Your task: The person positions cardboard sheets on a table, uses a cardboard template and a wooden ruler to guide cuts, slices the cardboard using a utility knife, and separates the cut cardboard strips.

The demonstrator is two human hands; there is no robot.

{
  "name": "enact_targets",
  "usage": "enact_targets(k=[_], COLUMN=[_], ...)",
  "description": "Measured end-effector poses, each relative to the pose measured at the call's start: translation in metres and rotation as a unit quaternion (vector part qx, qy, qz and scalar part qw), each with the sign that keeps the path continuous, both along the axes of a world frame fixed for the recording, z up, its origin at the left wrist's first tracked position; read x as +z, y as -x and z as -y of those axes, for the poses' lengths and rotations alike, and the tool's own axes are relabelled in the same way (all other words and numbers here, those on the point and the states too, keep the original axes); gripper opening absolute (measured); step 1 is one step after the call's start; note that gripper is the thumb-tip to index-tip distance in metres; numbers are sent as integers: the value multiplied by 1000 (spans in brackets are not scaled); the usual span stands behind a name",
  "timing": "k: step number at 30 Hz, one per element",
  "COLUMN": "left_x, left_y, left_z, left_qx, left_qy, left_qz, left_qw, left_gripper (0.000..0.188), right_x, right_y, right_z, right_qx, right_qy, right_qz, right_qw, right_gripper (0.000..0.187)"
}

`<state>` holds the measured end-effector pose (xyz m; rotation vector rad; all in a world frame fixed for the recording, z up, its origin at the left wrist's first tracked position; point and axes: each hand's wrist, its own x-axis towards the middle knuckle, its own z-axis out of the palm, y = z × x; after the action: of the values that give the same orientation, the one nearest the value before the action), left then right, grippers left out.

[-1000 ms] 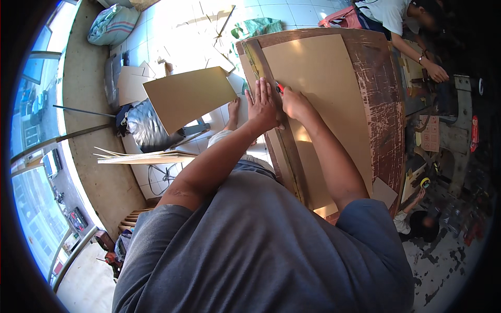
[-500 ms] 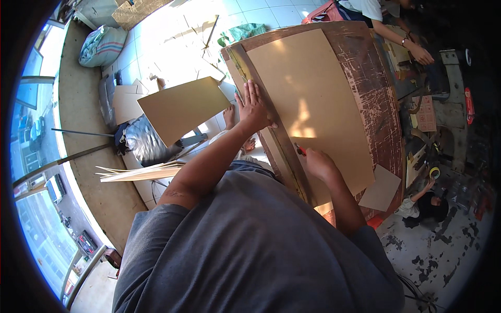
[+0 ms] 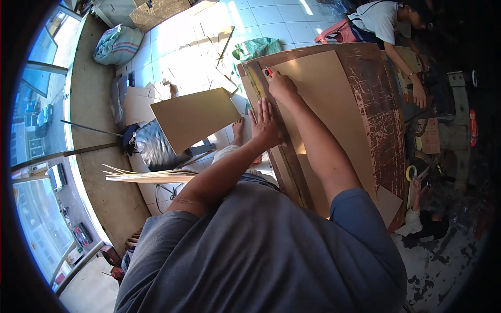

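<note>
A large brown cardboard sheet (image 3: 329, 104) lies on the worn red-brown tabletop (image 3: 381, 109). Along its left side runs a long metal straightedge (image 3: 292, 156). My left hand (image 3: 266, 128) presses down on the straightedge about midway, fingers stretched out and slightly apart. Farther up, near the far end of the straightedge, my right hand (image 3: 283, 87) is closed around a red utility knife (image 3: 269, 72). The knife's tip is too small to make out against the board. Under the near right corner of the sheet a smaller cardboard piece (image 3: 389, 205) sticks out.
Left of the table a cardboard panel (image 3: 195, 117) leans over a silvery bundle (image 3: 156, 146), beside a stack of thin boards (image 3: 148, 176). Scraps litter the tiled floor (image 3: 250, 23). One co-worker's arm (image 3: 402, 61) reaches in at upper right; another person holds yellow tape (image 3: 411, 173).
My right hand has slid the knife from the near part of the straightedge to its far end. My left hand stays pressed on the straightedge. The whole view has shifted slightly.
</note>
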<state>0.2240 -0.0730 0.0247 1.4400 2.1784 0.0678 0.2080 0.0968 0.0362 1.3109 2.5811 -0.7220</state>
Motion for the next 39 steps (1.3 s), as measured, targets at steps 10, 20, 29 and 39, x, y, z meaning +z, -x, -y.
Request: enact_targets(k=[10, 20, 29, 39], left_x=[-2, -6, -3, 2], left_y=[3, 2, 3, 1], left_z=[0, 0, 1, 1], left_qx=[27, 33, 8, 3], left_qy=[-2, -10, -16, -2], left_qz=[17, 16, 14, 7], left_qw=[999, 999, 1000, 1000], left_gripper=[154, 154, 154, 155], right_x=[17, -7, 35, 35], right_y=[21, -7, -82, -210], right_z=[8, 6, 52, 116], right_qx=[24, 124, 36, 24], right_qy=[47, 50, 107, 125], right_qz=[54, 127, 141, 115], right_qw=[997, 983, 984, 985], right_gripper=[32, 33, 33, 28])
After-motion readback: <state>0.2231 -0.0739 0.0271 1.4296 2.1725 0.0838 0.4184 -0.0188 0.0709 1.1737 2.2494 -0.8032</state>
